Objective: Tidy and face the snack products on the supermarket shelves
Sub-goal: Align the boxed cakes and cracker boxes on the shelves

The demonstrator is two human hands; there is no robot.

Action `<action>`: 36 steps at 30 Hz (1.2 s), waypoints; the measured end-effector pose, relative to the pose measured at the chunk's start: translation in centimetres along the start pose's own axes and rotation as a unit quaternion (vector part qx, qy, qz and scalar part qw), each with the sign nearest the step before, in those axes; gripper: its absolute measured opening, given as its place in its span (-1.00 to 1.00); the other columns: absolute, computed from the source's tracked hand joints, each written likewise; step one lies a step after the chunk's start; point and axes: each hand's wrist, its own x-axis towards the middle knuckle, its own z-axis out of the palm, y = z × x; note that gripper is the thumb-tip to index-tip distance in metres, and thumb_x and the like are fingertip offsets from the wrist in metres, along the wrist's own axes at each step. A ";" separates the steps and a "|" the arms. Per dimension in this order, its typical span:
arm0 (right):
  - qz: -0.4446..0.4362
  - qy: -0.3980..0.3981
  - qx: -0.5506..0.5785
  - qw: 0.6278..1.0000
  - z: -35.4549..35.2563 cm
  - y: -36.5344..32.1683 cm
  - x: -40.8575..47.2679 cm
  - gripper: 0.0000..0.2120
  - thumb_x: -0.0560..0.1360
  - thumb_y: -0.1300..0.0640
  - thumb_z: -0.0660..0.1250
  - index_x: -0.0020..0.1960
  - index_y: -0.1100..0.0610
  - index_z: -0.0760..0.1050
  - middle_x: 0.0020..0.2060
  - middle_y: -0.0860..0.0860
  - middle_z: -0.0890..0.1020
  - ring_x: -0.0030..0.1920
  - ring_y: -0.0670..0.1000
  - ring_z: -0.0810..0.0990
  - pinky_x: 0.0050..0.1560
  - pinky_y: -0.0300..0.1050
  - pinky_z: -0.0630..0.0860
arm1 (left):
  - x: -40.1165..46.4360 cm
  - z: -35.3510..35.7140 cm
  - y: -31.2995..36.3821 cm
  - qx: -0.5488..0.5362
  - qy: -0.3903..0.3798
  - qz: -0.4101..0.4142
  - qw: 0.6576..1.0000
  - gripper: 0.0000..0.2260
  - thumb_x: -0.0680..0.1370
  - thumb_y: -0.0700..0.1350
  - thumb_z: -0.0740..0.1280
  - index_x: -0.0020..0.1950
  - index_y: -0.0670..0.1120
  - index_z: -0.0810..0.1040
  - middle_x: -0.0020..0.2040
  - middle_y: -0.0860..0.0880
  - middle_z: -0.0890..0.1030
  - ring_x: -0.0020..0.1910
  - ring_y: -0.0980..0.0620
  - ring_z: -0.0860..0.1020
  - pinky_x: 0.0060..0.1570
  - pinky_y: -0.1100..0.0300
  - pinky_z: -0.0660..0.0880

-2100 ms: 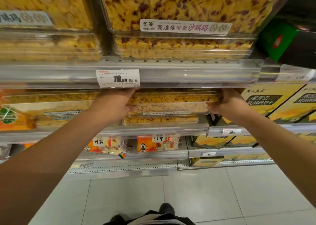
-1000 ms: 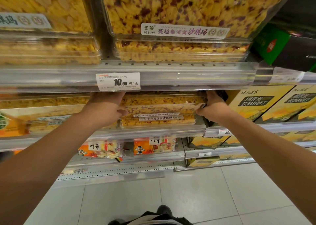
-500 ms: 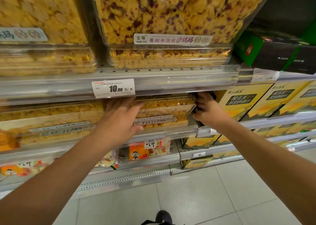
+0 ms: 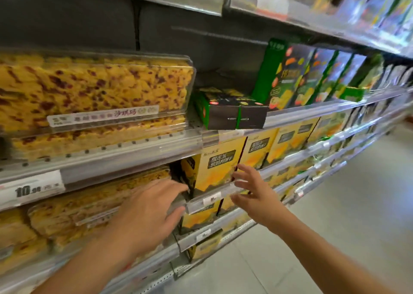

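Before the yellow box (image 4: 215, 166), both hands, left hand (image 4: 152, 213) and right hand (image 4: 257, 195), fingers spread.

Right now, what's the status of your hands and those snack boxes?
Left hand open, no grip, by the clear snack trays. Right hand open, fingers spread at the yellow box. Green box lies flat above, unfaced.

1. Two hands: the left hand (image 4: 147, 213) and the right hand (image 4: 257, 193).
2. One clear tray of yellow snack with red bits (image 4: 96, 94) on the left of the upper shelf.
3. One green-and-black box lying flat (image 4: 230, 110) to its right.
4. At least three yellow boxes (image 4: 219, 161) in the row below; farther ones are blurred.
5. One readable price tag (image 4: 31, 189) at far left.
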 end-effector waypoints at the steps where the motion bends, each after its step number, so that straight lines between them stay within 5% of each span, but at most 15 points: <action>1: -0.009 0.003 0.006 1.000 -0.9 0.4 0.4 -0.31 0.49 0.26 0.41 0.48 -0.10 0.18 0.34 -0.14 0.43 0.33 -0.11 0.42 0.16 -0.24 0.50 | 0.5 0.3 0.5 -0.002 0.001 -0.007 1.000 -0.59 0.58 0.19 0.18 0.43 0.24 0.30 0.24 0.38 0.29 0.26 0.37 0.24 0.19 0.45 0.11; 5: -0.061 -0.015 0.028 0.998 -5.0 2.1 2.1 -0.34 0.50 0.21 0.41 0.43 -0.23 0.18 0.26 -0.28 0.45 0.24 -0.24 0.47 -0.05 -0.38 0.52 | 3.4 1.3 4.1 -0.014 0.020 -0.050 0.998 -0.66 0.57 0.23 0.16 0.35 0.30 0.34 0.17 0.43 0.26 0.27 0.37 0.26 0.21 0.40 0.21; 11: -0.148 -0.042 0.029 0.988 -13.4 3.1 4.6 -0.44 0.48 0.15 0.43 0.25 -0.37 0.31 0.19 -0.31 0.53 0.20 -0.27 0.51 0.15 -0.14 0.56 | 9.1 1.1 12.0 -0.026 0.088 -0.054 0.994 -0.71 0.58 0.18 0.20 0.30 0.28 0.42 0.16 0.49 0.27 0.18 0.54 0.17 0.19 0.55 0.09; 18: -0.318 -0.043 -0.008 0.947 -22.0 -6.6 8.3 -0.52 0.50 0.18 0.40 0.19 -0.36 0.43 0.13 -0.35 0.56 0.18 -0.25 0.54 0.06 -0.21 0.57 | 13.6 -7.1 16.4 0.048 0.187 -0.007 0.981 -0.75 0.50 0.24 0.18 0.14 0.33 0.49 0.07 0.53 0.42 0.21 0.49 0.32 0.09 0.60 0.25; 21: -0.382 -0.014 -0.016 0.924 -23.9 -12.6 9.5 -0.63 0.49 0.19 0.38 0.18 -0.20 0.48 0.04 -0.28 0.61 0.08 -0.25 0.59 0.03 -0.20 0.61 | 15.5 -11.9 17.0 0.114 0.277 0.022 0.954 -0.75 0.50 0.07 0.31 0.16 0.15 0.57 0.06 0.32 0.55 0.11 0.35 0.47 0.08 0.51 0.36; 24: -0.426 0.016 -0.009 0.905 -24.7 -18.6 10.5 -0.68 0.48 0.20 0.37 0.15 -0.12 0.50 -0.01 -0.19 0.63 0.02 -0.25 0.60 -0.04 -0.29 0.59 | 17.7 -17.0 16.6 0.255 0.365 0.043 0.895 -0.67 0.47 -0.05 0.38 0.21 -0.09 0.58 0.15 -0.01 0.60 0.18 0.04 0.50 0.21 0.17 0.41; 27: -0.457 0.050 -0.021 0.888 -24.4 -23.9 11.8 -0.64 0.46 0.15 0.41 0.21 -0.06 0.47 0.01 -0.18 0.61 0.02 -0.21 0.59 0.02 -0.29 0.56 | 19.6 -21.1 15.5 0.373 0.341 -0.023 0.863 -0.38 0.45 0.11 0.44 0.40 -0.18 0.43 0.35 -0.17 0.45 0.33 -0.18 0.41 0.32 -0.07 0.34; 30: -0.449 0.080 -0.064 0.887 -23.5 -28.5 13.4 -0.49 0.44 0.08 0.42 0.35 0.05 0.37 0.14 -0.11 0.55 0.12 -0.10 0.54 0.05 -0.16 0.53 | 20.7 -23.1 14.0 0.404 0.277 -0.114 0.864 -0.16 0.44 0.35 0.27 0.49 -0.24 0.27 0.45 -0.22 0.33 0.42 -0.22 0.30 0.41 -0.12 0.24; 34: -0.379 0.068 -0.017 0.923 -22.0 -32.1 16.5 -0.45 0.43 -0.01 0.46 0.30 0.04 0.28 -0.16 -0.20 0.41 -0.21 -0.19 0.42 -0.34 -0.30 0.36 | 21.1 -22.6 11.7 0.426 0.257 -0.159 0.853 -0.14 0.45 0.46 0.01 0.51 -0.16 0.21 0.46 -0.12 0.31 0.47 -0.15 0.20 0.48 -0.06 0.09; 36: -0.338 0.048 0.026 0.939 -21.3 -32.8 17.9 -0.40 0.41 -0.08 0.48 0.30 0.06 0.27 -0.18 -0.23 0.40 -0.23 -0.21 0.40 -0.39 -0.30 0.32 | 21.2 -22.2 11.1 0.422 0.266 -0.155 0.852 -0.18 0.47 0.45 -0.01 0.49 -0.13 0.26 0.43 -0.10 0.36 0.47 -0.14 0.22 0.47 -0.07 0.08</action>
